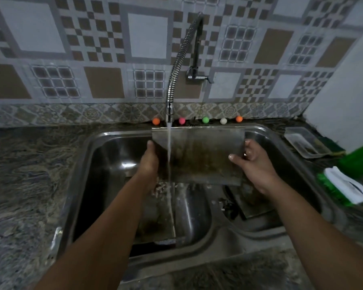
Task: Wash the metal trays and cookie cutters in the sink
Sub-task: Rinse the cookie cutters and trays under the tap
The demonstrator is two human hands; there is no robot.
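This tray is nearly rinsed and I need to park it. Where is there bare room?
Left counter, beside the sink's left rim, shows bare stone. Right counter is crowded: a clear container, a green-and-white brush. The basin holds more trays. Both hands, left and right, hold the tray.

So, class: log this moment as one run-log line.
step: rinsing | metal tray upright under faucet stream | left hand, right hand grip its sides
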